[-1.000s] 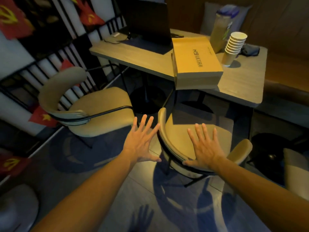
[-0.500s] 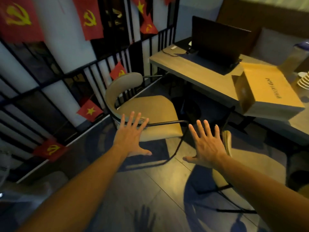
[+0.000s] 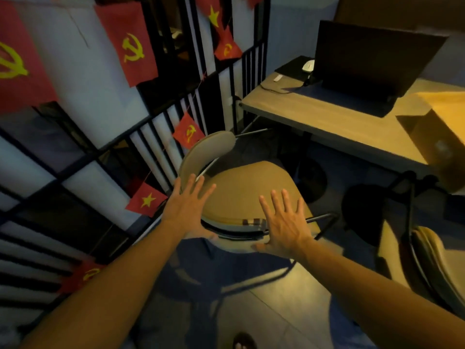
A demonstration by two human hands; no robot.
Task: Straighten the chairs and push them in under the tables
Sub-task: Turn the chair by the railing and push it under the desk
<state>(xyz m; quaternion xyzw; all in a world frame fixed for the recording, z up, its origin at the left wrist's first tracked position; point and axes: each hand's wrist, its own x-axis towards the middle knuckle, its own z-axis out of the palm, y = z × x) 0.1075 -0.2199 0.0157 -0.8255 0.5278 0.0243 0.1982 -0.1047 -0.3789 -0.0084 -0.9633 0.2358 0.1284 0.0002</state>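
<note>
Standing pulled out from the surface (image 3: 334, 122), turned sideways to it: tan chair (image 3: 249, 192), curved backrest toward the railing (image 3: 156, 137). Left hand (image 3: 187, 214): grip wide, fingers spread, over the chair's near-left edge, holding nothing. Right hand (image 3: 284, 226): grip wide, over the chair's near rim; contact unclear. Second chair (image 3: 432, 260): right of the first. Laptop (image 3: 372, 64), box (image 3: 440, 137): on the surface.

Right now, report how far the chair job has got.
Done: nothing visibly. The tan chair stands out from the table, turned sideways to it. In hand: the left hand and right hand are open over it, gripping nothing. Left: square and push it in, then the second chair.
</note>
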